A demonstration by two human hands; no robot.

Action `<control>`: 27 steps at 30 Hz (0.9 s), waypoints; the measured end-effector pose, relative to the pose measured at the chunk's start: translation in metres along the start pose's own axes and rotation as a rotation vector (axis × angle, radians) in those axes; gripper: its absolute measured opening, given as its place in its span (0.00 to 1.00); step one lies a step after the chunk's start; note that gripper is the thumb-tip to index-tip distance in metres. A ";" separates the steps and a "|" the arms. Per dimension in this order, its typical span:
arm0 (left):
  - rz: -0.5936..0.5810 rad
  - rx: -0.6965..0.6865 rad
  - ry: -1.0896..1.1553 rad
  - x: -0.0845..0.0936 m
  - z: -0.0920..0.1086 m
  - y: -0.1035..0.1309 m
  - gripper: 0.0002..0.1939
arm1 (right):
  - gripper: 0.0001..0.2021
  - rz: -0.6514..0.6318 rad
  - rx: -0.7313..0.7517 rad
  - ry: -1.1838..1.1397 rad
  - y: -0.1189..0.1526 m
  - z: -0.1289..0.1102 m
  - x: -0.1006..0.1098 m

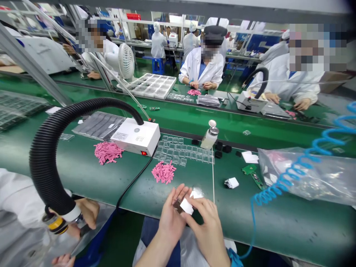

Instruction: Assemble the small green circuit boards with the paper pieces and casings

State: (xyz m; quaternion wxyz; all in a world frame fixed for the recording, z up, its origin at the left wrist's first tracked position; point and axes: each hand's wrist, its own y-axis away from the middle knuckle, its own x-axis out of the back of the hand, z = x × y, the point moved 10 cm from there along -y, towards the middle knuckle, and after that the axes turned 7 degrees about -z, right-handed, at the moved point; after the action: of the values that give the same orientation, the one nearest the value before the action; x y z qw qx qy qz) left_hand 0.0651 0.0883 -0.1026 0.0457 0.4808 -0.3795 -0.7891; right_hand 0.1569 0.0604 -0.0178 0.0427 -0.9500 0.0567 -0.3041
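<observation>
Near the bench's front edge, my left hand (171,215) is cupped under a small dark square piece (177,205), which rests on its fingers. My right hand (208,218) pinches a small white square sheet (186,206) between thumb and fingertips, partly covering the dark piece. I cannot tell whether the two are stuck together. Just past my right fingers lies more white material (197,193), partly hidden. Pink strips (164,172) form a loose pile beyond my left hand. Behind them, clear square plastic cases (183,151) lie in rows.
A white box (137,136) with a black hose (44,133) stands left. A dispenser bottle (210,136), white squares (231,183), green circuit boards (253,176) and a plastic bag (308,174) lie ahead and right. A coiled blue cord (300,163) hangs right. A co-worker's hand (87,212) is at left.
</observation>
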 end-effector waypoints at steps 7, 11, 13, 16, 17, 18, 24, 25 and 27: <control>-0.029 0.030 0.005 -0.004 -0.010 0.000 0.10 | 0.06 0.082 0.000 0.184 0.000 -0.008 -0.001; -0.064 0.002 0.003 -0.005 -0.007 0.001 0.10 | 0.07 0.076 -0.023 0.182 -0.001 -0.006 0.000; -0.052 -0.018 -0.005 -0.005 -0.006 0.001 0.10 | 0.08 0.067 -0.036 0.166 0.000 -0.004 -0.001; -0.036 -0.032 -0.019 -0.005 -0.005 0.002 0.10 | 0.09 0.071 -0.065 0.146 0.000 0.000 -0.001; -0.034 -0.033 -0.022 -0.005 -0.005 0.003 0.10 | 0.10 0.067 -0.083 0.137 -0.001 0.002 -0.002; -0.032 -0.033 -0.026 -0.006 -0.005 0.004 0.10 | 0.10 0.058 -0.102 0.128 -0.001 0.004 -0.004; -0.038 -0.046 -0.067 -0.007 -0.003 0.008 0.10 | 0.12 0.037 -0.165 0.101 -0.001 0.011 -0.008; -0.042 -0.047 -0.074 -0.007 -0.003 0.008 0.10 | 0.12 0.042 -0.163 0.097 -0.001 0.010 -0.007; -0.049 -0.047 -0.083 -0.007 -0.003 0.008 0.10 | 0.12 0.042 -0.157 0.087 -0.001 0.009 -0.007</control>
State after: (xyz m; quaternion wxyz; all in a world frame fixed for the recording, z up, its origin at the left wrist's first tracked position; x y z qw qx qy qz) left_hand 0.0690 0.0842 -0.0936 0.0219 0.4557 -0.3503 -0.8180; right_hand 0.1561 0.0626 -0.0292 -0.0282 -0.9348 0.1019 -0.3389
